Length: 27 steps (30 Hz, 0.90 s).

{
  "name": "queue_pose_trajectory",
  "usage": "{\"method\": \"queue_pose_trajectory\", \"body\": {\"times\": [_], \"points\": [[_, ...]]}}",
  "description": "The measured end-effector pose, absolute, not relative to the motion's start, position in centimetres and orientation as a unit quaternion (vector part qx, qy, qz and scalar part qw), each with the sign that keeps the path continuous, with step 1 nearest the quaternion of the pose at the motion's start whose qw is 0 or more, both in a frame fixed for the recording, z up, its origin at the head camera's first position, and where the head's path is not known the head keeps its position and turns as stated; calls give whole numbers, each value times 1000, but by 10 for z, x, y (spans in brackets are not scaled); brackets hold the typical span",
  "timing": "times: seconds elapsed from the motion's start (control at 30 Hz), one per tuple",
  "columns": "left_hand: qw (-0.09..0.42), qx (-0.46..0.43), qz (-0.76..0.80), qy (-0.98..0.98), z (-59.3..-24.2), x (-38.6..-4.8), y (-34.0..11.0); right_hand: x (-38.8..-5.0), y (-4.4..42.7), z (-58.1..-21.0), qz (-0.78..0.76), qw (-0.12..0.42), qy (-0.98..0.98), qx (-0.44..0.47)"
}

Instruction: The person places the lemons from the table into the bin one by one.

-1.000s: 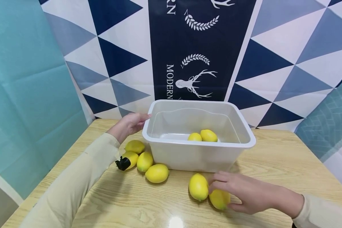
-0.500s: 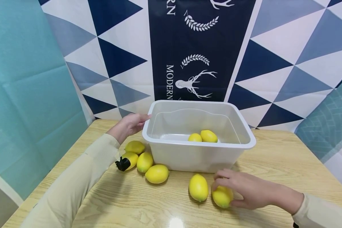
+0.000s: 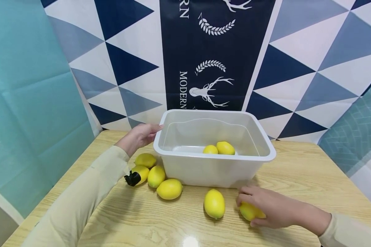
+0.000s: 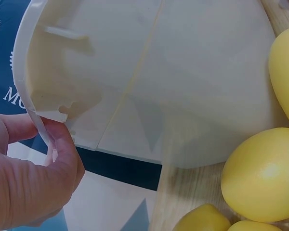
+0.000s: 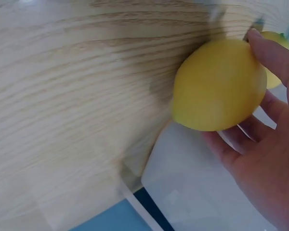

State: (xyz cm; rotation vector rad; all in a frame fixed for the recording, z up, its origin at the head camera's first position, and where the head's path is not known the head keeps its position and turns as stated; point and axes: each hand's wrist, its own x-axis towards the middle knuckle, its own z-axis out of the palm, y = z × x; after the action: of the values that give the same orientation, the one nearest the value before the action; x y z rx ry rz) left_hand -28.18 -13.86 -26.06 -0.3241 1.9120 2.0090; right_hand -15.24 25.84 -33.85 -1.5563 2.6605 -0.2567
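My left hand [image 3: 139, 137] pinches the left rim of a white plastic bin [image 3: 201, 171]; in the left wrist view the thumb and fingers lie on either side of that rim [image 4: 44, 132]. In front of the bin's right end, my right hand [image 3: 273, 207] grips a yellow lemon [image 3: 249, 212] low over the table. The right wrist view has this lemon [image 5: 219, 86] between thumb and curled fingers. Another lemon [image 3: 214, 203] lies by itself to its left. Inside the bin sit two lemons, one whole [image 3: 225, 148] and one partly hidden [image 3: 210, 149].
Several lemons [image 3: 169, 189] cluster at the bin's front left corner, under the left forearm. A black object [image 3: 133, 178] shows at the left cuff against one of them. The wooden table [image 3: 160, 226] ends at a patterned wall hanging [image 3: 136, 61] behind the bin.
My right hand has moved right with its lemon, which now stands apart from the lemon on its left. The fingers have closed further round it. The left hand stays on the rim.
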Motion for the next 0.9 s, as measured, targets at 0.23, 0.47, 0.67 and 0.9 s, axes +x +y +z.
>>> {"method": "queue_pose_trajectory", "body": {"times": [0.23,0.47,0.67,0.9], "points": [[170,-115,710,674,-262,-283,-139,-153,265,-344,-81,15,857,-510],[172,-110,708,675,-262,-282,-140,-153,269,-345,-86,26,862,-498],[171,-110,707,678,-261,-281,-139,-154,273,-346,-76,30,865,-495],[172,-109,706,678,-260,-281,-138,-154,273,-346,-89,40,858,-503]]}}
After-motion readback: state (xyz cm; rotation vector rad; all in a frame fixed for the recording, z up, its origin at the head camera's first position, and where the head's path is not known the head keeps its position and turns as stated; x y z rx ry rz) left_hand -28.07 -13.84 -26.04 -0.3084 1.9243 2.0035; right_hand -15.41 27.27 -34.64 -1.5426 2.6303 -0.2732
